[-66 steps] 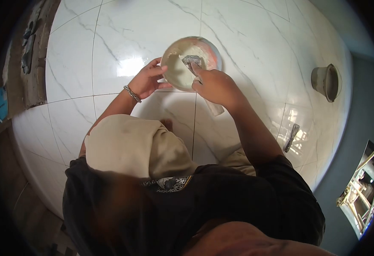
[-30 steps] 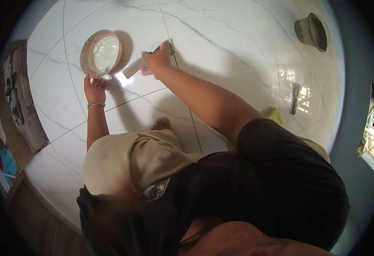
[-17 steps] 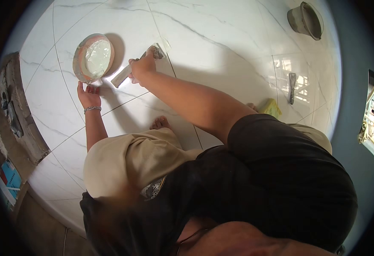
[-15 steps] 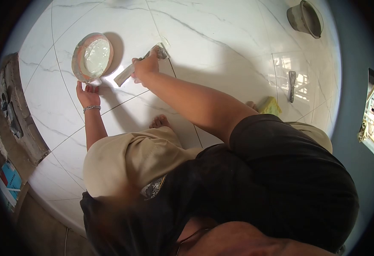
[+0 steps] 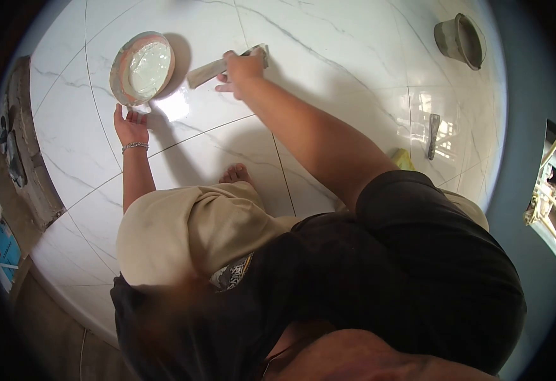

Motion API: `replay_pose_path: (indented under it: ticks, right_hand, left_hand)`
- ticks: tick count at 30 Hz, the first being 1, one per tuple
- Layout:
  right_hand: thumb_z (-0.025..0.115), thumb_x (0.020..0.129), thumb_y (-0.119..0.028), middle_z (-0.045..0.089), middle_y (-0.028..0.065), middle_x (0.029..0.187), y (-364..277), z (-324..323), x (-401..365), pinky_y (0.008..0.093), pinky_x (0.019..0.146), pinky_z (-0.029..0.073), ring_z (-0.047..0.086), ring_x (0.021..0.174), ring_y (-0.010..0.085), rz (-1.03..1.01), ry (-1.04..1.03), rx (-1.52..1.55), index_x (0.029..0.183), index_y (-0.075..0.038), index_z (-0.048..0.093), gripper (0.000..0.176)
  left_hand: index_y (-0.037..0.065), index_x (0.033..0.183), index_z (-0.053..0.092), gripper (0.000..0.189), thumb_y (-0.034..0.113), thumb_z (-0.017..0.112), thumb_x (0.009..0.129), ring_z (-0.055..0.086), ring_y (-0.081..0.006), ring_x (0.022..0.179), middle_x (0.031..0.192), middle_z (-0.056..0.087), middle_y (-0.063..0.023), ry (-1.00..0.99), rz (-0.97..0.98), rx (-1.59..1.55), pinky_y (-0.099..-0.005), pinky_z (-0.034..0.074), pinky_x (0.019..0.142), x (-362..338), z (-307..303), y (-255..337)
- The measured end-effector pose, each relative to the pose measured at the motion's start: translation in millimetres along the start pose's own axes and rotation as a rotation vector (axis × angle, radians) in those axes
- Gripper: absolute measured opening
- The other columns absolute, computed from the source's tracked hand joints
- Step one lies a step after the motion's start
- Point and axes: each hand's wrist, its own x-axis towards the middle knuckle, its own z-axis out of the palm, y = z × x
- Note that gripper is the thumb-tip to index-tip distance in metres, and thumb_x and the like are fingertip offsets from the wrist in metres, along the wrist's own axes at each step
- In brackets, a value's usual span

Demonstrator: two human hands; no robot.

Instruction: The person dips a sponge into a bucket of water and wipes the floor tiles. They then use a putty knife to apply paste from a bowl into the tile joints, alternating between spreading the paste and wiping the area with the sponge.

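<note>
A round bowl (image 5: 118, 79) with pale, wet paste (image 5: 149, 68) in it is at the upper left of the view. My left hand (image 5: 132, 127), a bracelet at its wrist, is at the bowl's near rim with its fingers under or against it. The exact contact is hard to see. To the right, my right hand (image 5: 243, 73) grips a flat trowel-like tool (image 5: 206, 74) over the white tiles, near a tile joint. The tool's far edge shows beyond my fingers, and its other end sticks out to the left.
On the marbled tile floor (image 5: 329, 95), a grey bucket (image 5: 461, 41) lies at the upper right. A narrow scraper (image 5: 433, 136) is below it, and a yellow sponge (image 5: 404, 159) shows beside my dark sleeve. My bare foot (image 5: 236, 173) is at centre. Broken masonry (image 5: 33, 152) edges the left.
My right hand has moved up and to the right with the tool, which is now tilted closer to level. My left hand remains at the bowl. The view has shifted slightly.
</note>
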Motion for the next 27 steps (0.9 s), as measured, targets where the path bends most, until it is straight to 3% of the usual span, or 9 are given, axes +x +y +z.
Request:
replay_pose_path:
  ticks: [3, 6, 12, 16, 19, 27]
  right_hand:
    - [0.060, 0.092, -0.009, 0.051, 0.0142, 0.101, 3.5, -11.2, 46.3, 0.0666, 0.087, 0.055, 0.057, 0.067, 0.0235, 0.122, -0.059, 0.026, 0.130, -0.009, 0.030, 0.049]
    - [0.059, 0.093, -0.010, 0.051, 0.0138, 0.098, -1.2, 0.8, 15.5, 0.0684, 0.085, 0.055, 0.056, 0.068, 0.0225, 0.069, -0.074, -0.105, 0.123, -0.007, 0.035, 0.039]
    - [0.061, 0.093, -0.012, 0.049, 0.0133, 0.098, 11.5, -17.1, -8.4, 0.0641, 0.083, 0.057, 0.054, 0.071, 0.0238, 0.120, -0.228, -0.090, 0.121, -0.011, 0.035, 0.038]
    - [0.062, 0.092, -0.013, 0.050, 0.0169, 0.113, 35.5, -32.6, -44.4, 0.0551, 0.073, 0.062, 0.061, 0.077, 0.0275, 0.131, -0.191, -0.194, 0.145, -0.017, 0.018, 0.069]
    - [0.062, 0.092, -0.013, 0.052, 0.0190, 0.118, 48.5, -34.8, -41.5, 0.0498, 0.067, 0.063, 0.065, 0.074, 0.0267, 0.078, -0.082, -0.248, 0.152, -0.017, 0.009, 0.081]
    - [0.062, 0.093, -0.013, 0.060, 0.0192, 0.114, 68.1, -9.6, -17.0, 0.0432, 0.053, 0.060, 0.066, 0.064, 0.0245, 0.030, -0.001, -0.338, 0.155, -0.014, 0.002, 0.087]
  left_hand:
    - [0.013, 0.151, 0.030, 0.078, 0.049, 0.064, 0.090, 0.036, -0.0258, 0.127, 0.138, 0.034, -0.0126, 0.026, -0.013, 0.001, -0.0447, 0.030, 0.110, 3.5, 0.9, 0.6]
    - [0.012, 0.150, 0.030, 0.079, 0.049, 0.064, 0.090, 0.037, -0.0248, 0.122, 0.135, 0.035, -0.0117, 0.011, -0.008, 0.016, -0.0449, 0.031, 0.109, 3.7, 1.1, 1.3]
    - [0.016, 0.148, 0.034, 0.073, 0.050, 0.062, 0.090, 0.039, -0.0221, 0.113, 0.132, 0.036, -0.0097, -0.012, -0.026, -0.025, -0.0441, 0.035, 0.104, 9.2, -5.8, -0.2]
    - [0.017, 0.142, 0.042, 0.064, 0.050, 0.060, 0.091, 0.040, -0.0204, 0.108, 0.123, 0.040, -0.0072, -0.004, -0.006, 0.010, -0.0421, 0.037, 0.100, 6.5, -1.2, 1.6]
    - [0.016, 0.140, 0.044, 0.061, 0.050, 0.059, 0.092, 0.040, -0.0192, 0.102, 0.119, 0.041, -0.0060, 0.001, -0.027, -0.004, -0.0417, 0.038, 0.098, 6.1, -1.7, 6.4]
    - [0.015, 0.136, 0.045, 0.058, 0.050, 0.058, 0.092, 0.040, -0.0177, 0.093, 0.113, 0.041, -0.0052, -0.010, -0.047, -0.021, -0.0409, 0.039, 0.094, 4.1, -1.1, 10.8]
